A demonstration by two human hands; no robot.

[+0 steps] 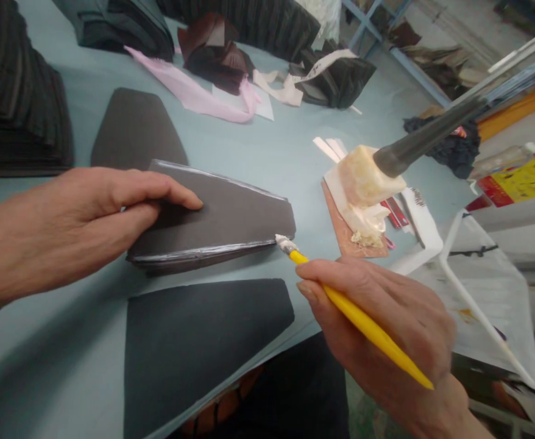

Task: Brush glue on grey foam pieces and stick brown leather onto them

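Note:
My right hand (381, 323) is closed round a yellow brush (363, 323). The brush's whitish tip touches the near right corner of a stack of dark tapered pieces (231, 213). Shiny whitish strips run along the stack's two long edges. Over the stack's left end lies my left hand (112, 207), its index finger stretched out on the top piece and its thumb beside it; the other fingers are mostly hidden. A dark loose piece (203, 335) lies flat at the near edge, and another dark piece (137, 128) lies behind my left hand.
A tall dark stack (16, 97) stands at the left. Pink cloth (198, 100) and dark bundles (240, 30) lie at the back. On the right are a yellowish block (363, 174) on a brown board (338, 219), a dark tube (423, 143) and a white-framed tray (487, 292).

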